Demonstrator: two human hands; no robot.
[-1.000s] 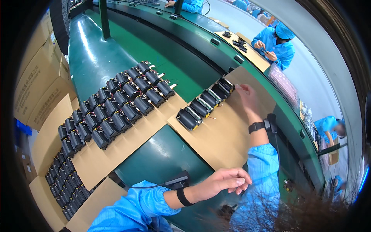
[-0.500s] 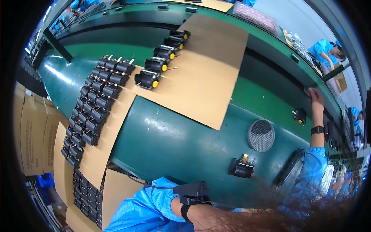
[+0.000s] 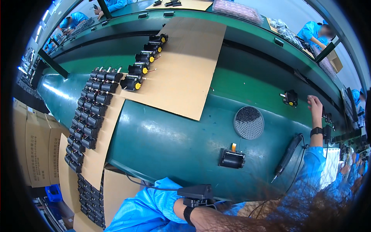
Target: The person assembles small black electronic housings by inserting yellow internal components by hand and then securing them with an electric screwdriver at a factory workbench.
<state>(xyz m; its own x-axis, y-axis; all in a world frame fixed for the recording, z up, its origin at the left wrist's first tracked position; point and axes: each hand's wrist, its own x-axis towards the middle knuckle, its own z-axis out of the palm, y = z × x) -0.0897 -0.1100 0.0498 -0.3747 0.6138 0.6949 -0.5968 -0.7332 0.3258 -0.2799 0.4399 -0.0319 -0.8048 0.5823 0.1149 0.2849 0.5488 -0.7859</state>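
Note:
At the right, my right hand [image 3: 315, 104] is raised beside a small black plastic module [image 3: 290, 98] with a yellow part and a white tab. Its fingers are curled together; anything in them is too small to make out. My left forearm crosses the lower edge with a black device strapped to the wrist; hair covers the hand, so its fingers do not show. On the green table between the arms lies a black module with an orange ribbon [image 3: 232, 157]. Behind it is a round grey dish [image 3: 255, 132] partly filled with tiny black pieces. A black electric screwdriver [image 3: 289, 156] lies near my right sleeve.
Several black modules with yellow parts [image 3: 131, 82] line the left edge of a cardboard sheet [image 3: 193, 77]. More black modules [image 3: 91, 120] stand in rows on cardboard at left, above an open carton [image 3: 119, 185]. A green-edged rail [image 3: 247, 34] runs behind; people in blue work beyond.
My right hand has come down from the rail to beside the black module. The view has shifted, so table objects appear farther left and the screwdriver shows more fully.

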